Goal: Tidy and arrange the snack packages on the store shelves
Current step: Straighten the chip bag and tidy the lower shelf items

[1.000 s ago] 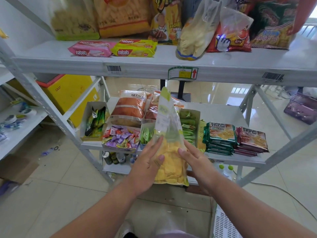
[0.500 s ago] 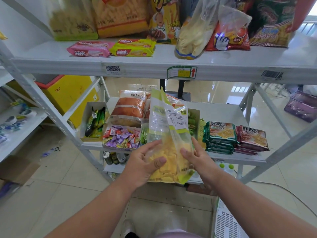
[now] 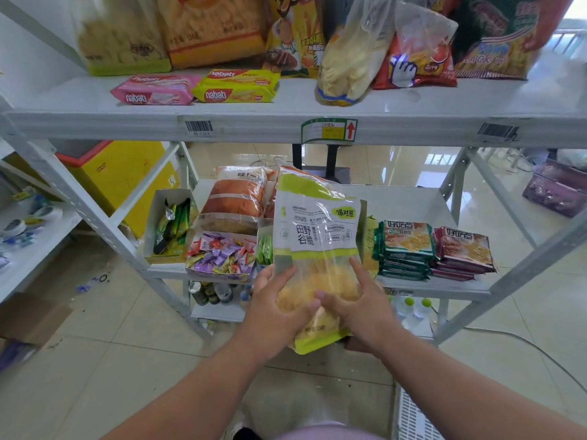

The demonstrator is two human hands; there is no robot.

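Note:
A clear snack bag with green trim and yellow chips point(image 3: 314, 236) stands upright in front of the middle shelf point(image 3: 413, 201), its printed face toward me. My left hand point(image 3: 279, 303) grips its lower left side, thumb across the front. My right hand point(image 3: 355, 300) holds the lower right side, fingers spread over the chips. The bag's bottom corner pokes out below both hands.
The top shelf point(image 3: 286, 128) carries pink point(image 3: 152, 90) and yellow wafer packs point(image 3: 235, 87) and large chip bags. Behind the held bag sit bread bags point(image 3: 235, 198), a candy box point(image 3: 219, 255), green point(image 3: 406, 246) and maroon cracker stacks point(image 3: 463, 252). A yellow bin point(image 3: 120, 176) stands left.
The bag has turned from edge-on to face me and has lifted slightly. Both hands have shifted lower on it and closed in toward each other.

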